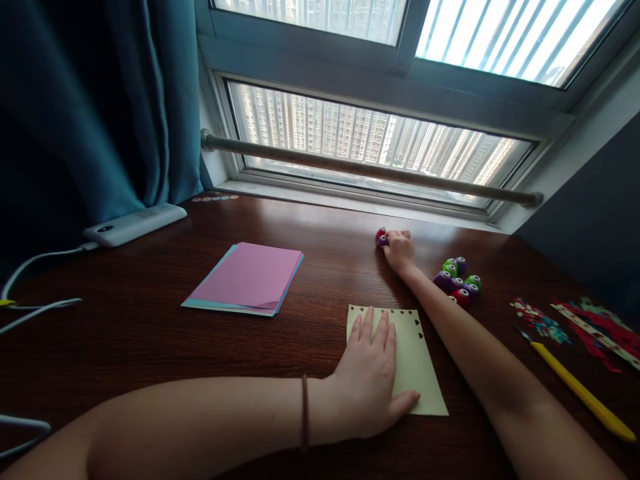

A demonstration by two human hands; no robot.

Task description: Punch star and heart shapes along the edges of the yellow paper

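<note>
My left hand (367, 373) lies flat on a sheet of pale yellow paper (423, 380), fingers stretched out, pressing it to the table. Small star and heart shapes are punched along the paper's top edge and upper right corner. Farther off, my right hand (400, 252) curls its fingers at a small purple craft punch (383, 241); its fingertips are partly hidden. A red craft punch (381, 232) sits right beside that one. To the right of my right forearm stands a cluster of several purple, green and red craft punches (457, 283), each with an eye-like mark.
A stack of coloured paper (247, 277), pink on top, lies left of centre. On the right are paper confetti (540, 320), cut strips (595, 327) and a yellow-handled craft knife (583, 390). A white power bank (137, 225) with a cable sits by the curtain (170, 100).
</note>
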